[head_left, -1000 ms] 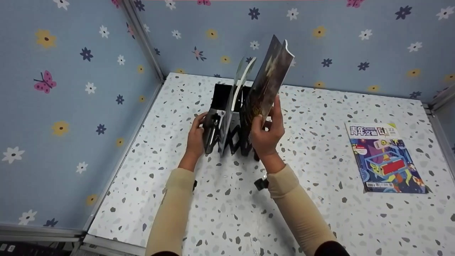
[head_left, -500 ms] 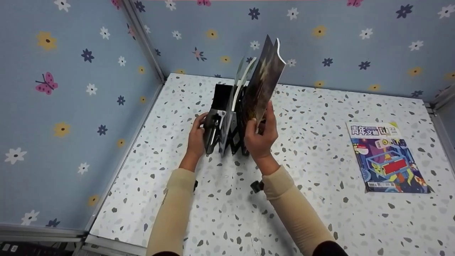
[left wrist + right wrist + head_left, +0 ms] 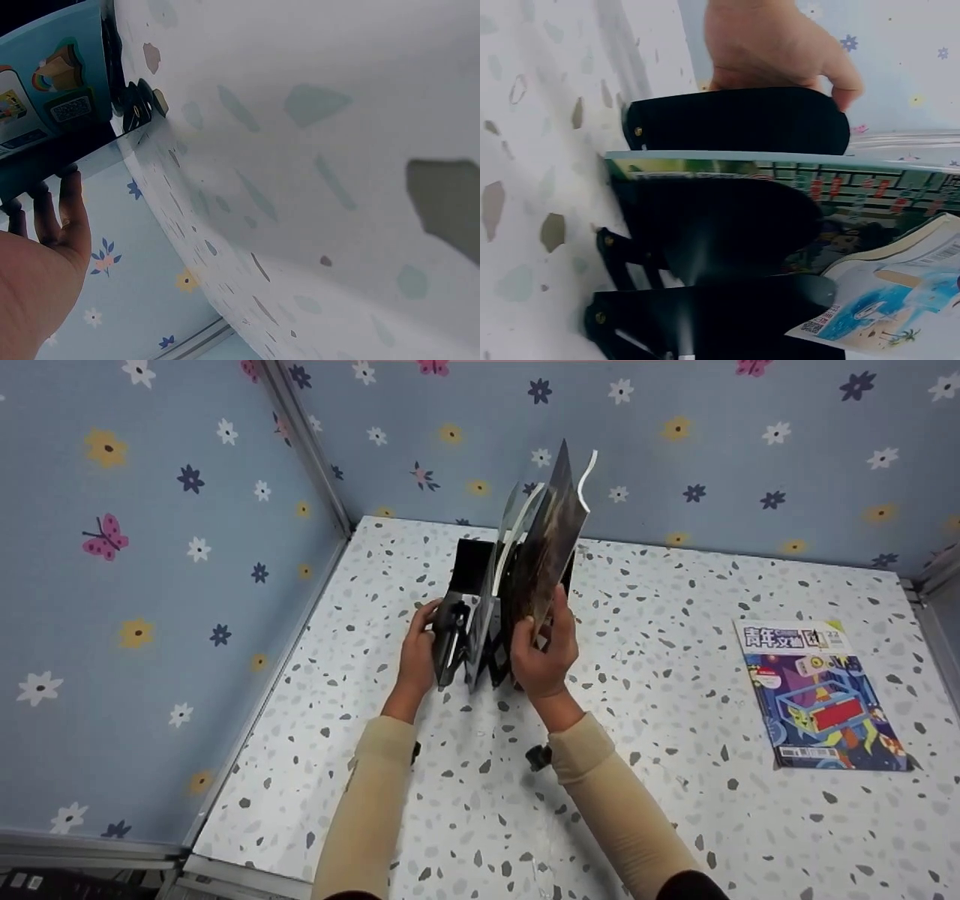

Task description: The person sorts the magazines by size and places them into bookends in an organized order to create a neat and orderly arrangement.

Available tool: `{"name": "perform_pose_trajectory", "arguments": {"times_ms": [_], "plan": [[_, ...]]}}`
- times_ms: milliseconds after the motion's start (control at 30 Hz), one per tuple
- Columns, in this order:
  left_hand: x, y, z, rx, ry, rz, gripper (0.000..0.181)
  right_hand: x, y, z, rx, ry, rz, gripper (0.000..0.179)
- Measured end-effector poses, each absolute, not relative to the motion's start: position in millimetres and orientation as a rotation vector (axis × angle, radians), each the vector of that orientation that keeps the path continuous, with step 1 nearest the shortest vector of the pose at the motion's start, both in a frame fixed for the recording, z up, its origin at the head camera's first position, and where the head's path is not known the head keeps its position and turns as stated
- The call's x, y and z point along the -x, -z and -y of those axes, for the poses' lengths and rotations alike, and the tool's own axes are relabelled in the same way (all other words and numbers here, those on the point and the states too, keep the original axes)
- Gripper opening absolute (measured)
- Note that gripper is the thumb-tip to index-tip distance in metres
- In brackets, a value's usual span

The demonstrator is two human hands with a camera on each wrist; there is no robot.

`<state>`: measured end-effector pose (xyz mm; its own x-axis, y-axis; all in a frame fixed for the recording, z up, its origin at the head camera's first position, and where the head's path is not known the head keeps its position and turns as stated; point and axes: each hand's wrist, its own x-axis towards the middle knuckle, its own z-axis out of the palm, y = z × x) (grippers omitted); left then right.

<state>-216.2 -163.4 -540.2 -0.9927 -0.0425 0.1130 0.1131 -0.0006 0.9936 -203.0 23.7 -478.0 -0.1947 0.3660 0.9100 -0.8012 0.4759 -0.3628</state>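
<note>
In the head view a black expanding book rack point(image 3: 474, 566) stands on the speckled table. My left hand point(image 3: 416, 660) grips its left end panel; in the right wrist view that hand point(image 3: 780, 45) wraps the black panel from behind. Between the dividers point(image 3: 727, 225) stands a thin magazine point(image 3: 727, 166). My right hand point(image 3: 544, 656) pinches a dark-covered magazine point(image 3: 551, 532) near its lower edge, thumb on the near face. This magazine is tilted, its leaves partly spread, and its lower end is at the rack's right side. Whether it touches the rack bottom is hidden.
Another magazine point(image 3: 825, 697) with a colourful cover lies flat at the right of the table point(image 3: 660, 810). Flower-patterned panels point(image 3: 645, 457) rise behind the table and on its left. A metal post point(image 3: 311, 442) stands at their corner.
My right hand has moved left and slightly down with the dark magazine, bringing it closer to the rack's dividers. My left hand stays on the end panel.
</note>
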Motion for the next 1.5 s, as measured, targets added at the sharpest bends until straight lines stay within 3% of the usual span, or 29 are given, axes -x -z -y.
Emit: {"name": "perform_pose_trajectory", "arguments": {"times_ms": [233,533,1500], "plan": [[216.1,537.6,162.5,0.046,2.211,2.113,0.056,203.9,490.4,-24.0,-0.407,-1.094,1.426,0.079],[200.8,507.7,159.6,0.035,2.126,2.216,0.055,202.8,506.5,-22.4,-0.378,-1.078,1.465,0.079],[202.5,509.6,159.8,0.098,2.121,2.190,0.055,196.9,539.7,-17.0,-0.347,-1.009,1.551,0.072]]}}
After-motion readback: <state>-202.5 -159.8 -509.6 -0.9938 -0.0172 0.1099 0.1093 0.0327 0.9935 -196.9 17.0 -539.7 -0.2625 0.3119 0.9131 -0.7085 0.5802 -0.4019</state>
